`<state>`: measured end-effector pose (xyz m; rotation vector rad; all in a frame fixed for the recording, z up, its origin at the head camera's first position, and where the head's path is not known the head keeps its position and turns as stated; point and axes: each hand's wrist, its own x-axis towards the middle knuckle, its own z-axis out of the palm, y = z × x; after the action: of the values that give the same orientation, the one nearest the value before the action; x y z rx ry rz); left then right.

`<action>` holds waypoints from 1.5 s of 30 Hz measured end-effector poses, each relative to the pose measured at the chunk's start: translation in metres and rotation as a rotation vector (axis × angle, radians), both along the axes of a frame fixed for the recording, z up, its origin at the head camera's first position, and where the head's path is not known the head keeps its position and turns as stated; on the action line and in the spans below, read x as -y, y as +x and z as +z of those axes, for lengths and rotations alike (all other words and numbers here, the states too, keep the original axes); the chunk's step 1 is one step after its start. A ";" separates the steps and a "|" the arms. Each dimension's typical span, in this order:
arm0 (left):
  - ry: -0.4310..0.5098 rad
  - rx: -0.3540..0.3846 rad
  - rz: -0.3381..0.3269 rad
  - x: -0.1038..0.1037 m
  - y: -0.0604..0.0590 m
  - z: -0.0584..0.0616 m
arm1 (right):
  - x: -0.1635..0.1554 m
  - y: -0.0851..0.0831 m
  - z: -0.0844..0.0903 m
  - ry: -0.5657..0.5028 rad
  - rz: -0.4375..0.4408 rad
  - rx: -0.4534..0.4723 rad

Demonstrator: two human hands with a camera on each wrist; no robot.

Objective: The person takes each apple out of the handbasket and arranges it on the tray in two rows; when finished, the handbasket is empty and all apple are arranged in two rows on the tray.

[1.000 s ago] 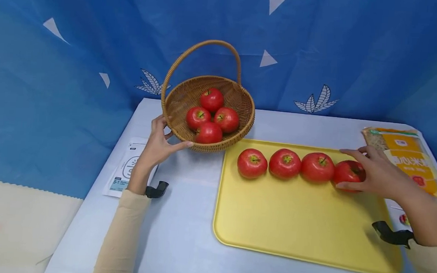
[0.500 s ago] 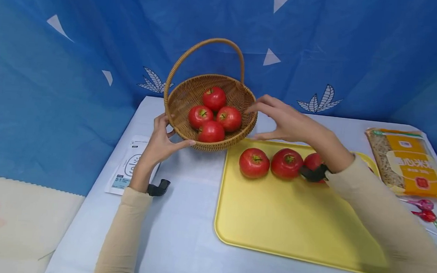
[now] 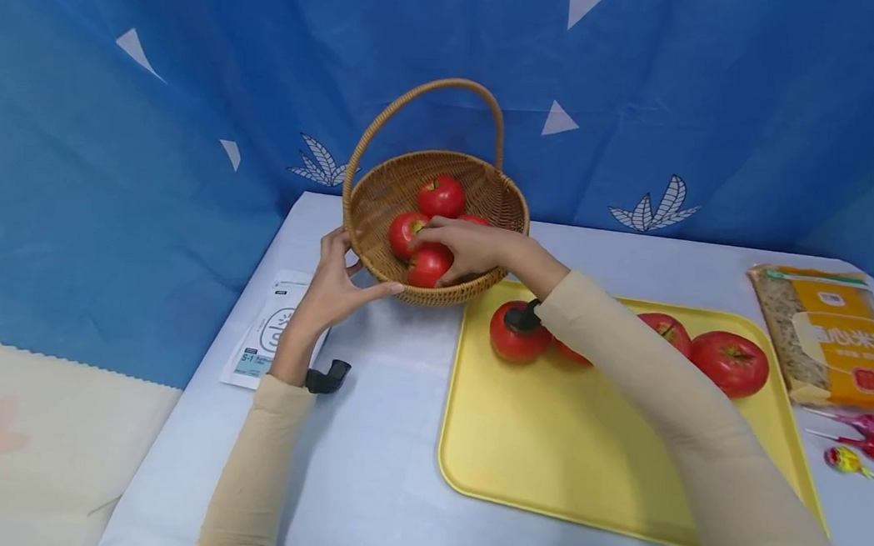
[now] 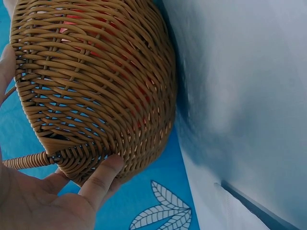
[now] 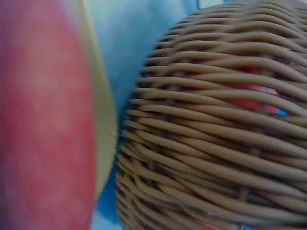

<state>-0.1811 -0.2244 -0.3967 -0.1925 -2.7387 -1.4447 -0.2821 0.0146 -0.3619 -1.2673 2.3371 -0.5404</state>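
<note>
A wicker basket (image 3: 443, 294) with a tall handle leans toward me, with several red apples inside. My left hand (image 3: 338, 288) grips its left side, thumb along the front rim; in the left wrist view the fingers (image 4: 103, 177) press on the woven wall. Reaching over the basket's front right, my right hand (image 3: 469, 246) curls its fingers and thumb round the frontmost apple (image 3: 428, 267). That hand partly covers another apple (image 3: 474, 219). The right wrist view has only the basket weave (image 5: 206, 124) and a blurred apple (image 5: 48, 120) close up.
On the yellow tray (image 3: 546, 447), more apples (image 3: 729, 363) lie in a row, partly behind the right sleeve. A white pouch (image 3: 260, 337) lies at left. A grain bag (image 3: 832, 330) and lollipops (image 3: 865, 447) lie at right. A blue curtain (image 3: 643, 93) hangs behind.
My right hand has let go of the rightmost apple on the tray, moved left to the basket with nothing in it, and taken hold of the front apple there. My left hand keeps its grip.
</note>
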 end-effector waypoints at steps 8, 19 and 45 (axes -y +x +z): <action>-0.011 0.000 0.000 -0.001 -0.002 0.001 | -0.003 0.002 -0.002 -0.006 -0.049 -0.016; -0.016 -0.004 0.010 -0.002 -0.001 0.001 | -0.061 0.033 0.023 -0.514 -0.161 -0.134; -0.006 0.003 0.004 -0.002 0.002 -0.001 | -0.146 0.205 -0.078 -0.407 -0.318 -0.042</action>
<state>-0.1793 -0.2227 -0.3972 -0.1847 -2.7449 -1.4373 -0.0773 0.1604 -0.4398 -1.0727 2.5667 -1.1504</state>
